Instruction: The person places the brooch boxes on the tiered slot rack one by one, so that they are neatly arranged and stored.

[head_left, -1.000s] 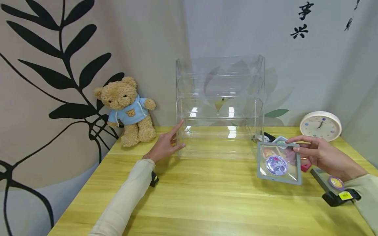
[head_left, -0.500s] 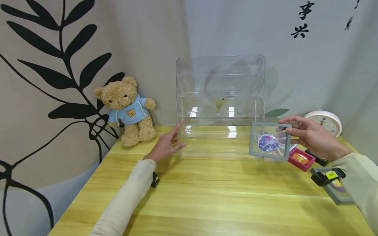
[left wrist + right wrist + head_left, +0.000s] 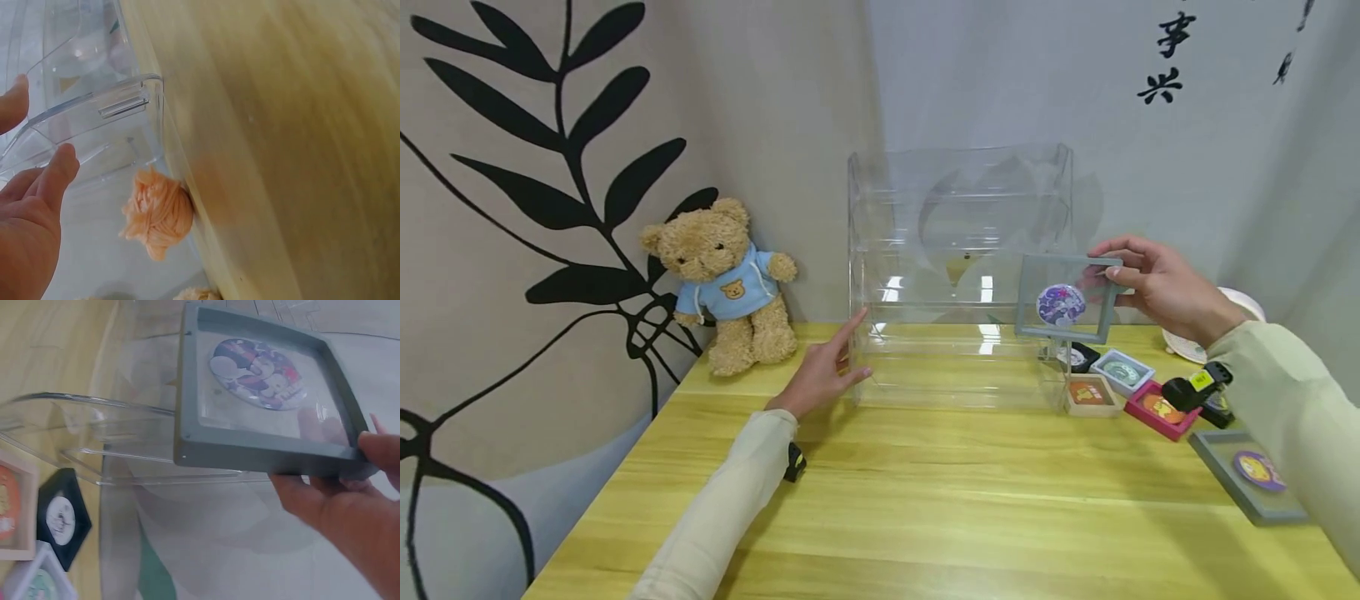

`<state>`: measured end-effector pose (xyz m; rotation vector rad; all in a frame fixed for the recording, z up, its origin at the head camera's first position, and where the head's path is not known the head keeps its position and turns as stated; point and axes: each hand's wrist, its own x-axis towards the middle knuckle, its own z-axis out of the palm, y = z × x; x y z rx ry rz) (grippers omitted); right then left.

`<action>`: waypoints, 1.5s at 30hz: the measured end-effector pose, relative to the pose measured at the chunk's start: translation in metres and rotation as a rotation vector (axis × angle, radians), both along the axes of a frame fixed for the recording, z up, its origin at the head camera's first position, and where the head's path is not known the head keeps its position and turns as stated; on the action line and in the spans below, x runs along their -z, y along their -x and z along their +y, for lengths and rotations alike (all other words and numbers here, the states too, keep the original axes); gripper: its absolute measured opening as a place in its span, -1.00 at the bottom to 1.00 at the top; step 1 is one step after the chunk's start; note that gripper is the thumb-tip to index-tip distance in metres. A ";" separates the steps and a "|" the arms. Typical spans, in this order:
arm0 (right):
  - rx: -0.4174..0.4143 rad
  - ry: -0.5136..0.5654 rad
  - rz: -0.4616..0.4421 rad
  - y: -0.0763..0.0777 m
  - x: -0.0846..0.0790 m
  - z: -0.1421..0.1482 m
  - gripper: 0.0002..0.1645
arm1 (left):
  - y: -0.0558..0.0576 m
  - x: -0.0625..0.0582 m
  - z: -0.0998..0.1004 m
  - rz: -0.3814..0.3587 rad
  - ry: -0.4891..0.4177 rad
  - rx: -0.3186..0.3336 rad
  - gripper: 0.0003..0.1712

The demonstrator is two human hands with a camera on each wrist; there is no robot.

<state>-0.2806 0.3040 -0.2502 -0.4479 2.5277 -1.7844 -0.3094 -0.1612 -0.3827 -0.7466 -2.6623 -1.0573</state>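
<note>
My right hand (image 3: pixel 1172 287) pinches a grey-rimmed square display frame (image 3: pixel 1024 298) by its right side, thumb on one face and fingers behind. A round purple badge (image 3: pixel 257 374) shows inside its clear window. The frame is held up, in front of the right end of a clear tiered display rack (image 3: pixel 958 304). At the rack's left side is my left hand (image 3: pixel 816 375), index finger and thumb extended against the clear edge. In the left wrist view, the left thumb and fingers lie at the rack's side panel (image 3: pixel 119 106), and whether they press it is unclear.
Small badge frames lie right of the rack: beige (image 3: pixel 1092 396), white (image 3: pixel 1122 372), pink (image 3: pixel 1161 408) and black (image 3: pixel 1081 358). Nearer me is another grey frame (image 3: pixel 1247 477). A teddy bear (image 3: pixel 726 287) sits left; a round clock (image 3: pixel 1243 304) is partly hidden behind my right arm.
My right hand has lifted the grey display frame up and to the left, from above the small frames to the rack's right end. The left hand stays in place.
</note>
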 end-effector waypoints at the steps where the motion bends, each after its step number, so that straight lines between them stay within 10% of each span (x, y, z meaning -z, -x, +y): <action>1: 0.003 -0.023 0.015 0.003 -0.003 -0.002 -0.72 | 0.000 0.000 0.000 0.001 -0.002 0.001 0.11; 29: 0.245 -0.198 0.341 0.067 -0.138 -0.059 -0.58 | -0.005 0.001 0.002 0.040 0.021 -0.024 0.15; 45: 0.277 -0.461 0.416 0.083 -0.153 -0.088 -0.61 | -0.002 0.003 0.001 -0.051 -0.002 -0.023 0.14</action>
